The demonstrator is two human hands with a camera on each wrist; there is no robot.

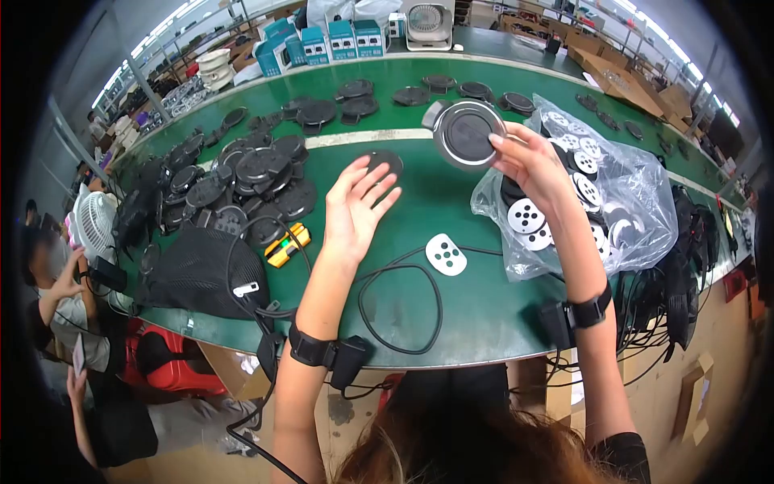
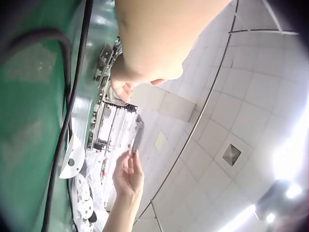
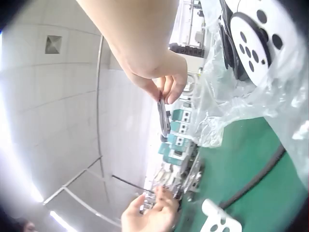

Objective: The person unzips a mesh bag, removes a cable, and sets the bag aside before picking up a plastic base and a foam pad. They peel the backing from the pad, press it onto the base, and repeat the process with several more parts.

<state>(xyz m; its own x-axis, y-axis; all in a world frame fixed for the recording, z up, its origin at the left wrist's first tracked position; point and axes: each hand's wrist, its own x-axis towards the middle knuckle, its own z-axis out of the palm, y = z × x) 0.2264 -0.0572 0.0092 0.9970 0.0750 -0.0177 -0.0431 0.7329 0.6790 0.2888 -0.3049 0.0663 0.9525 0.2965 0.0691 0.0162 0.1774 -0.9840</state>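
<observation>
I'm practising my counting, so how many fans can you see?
2: a white fan at the head view's left, and a pale boxy fan near its top, right of the blue boxes. More could be hidden in the cluttered background.

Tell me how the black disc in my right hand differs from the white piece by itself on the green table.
The black disc is dark with a shiny ring, while the white piece is pale with several holes. The black disc is held up by your right hand; the white piece rests on the green table. The black disc's main body is round, whereas the white piece is less evenly round. Both have curved edges.
</observation>
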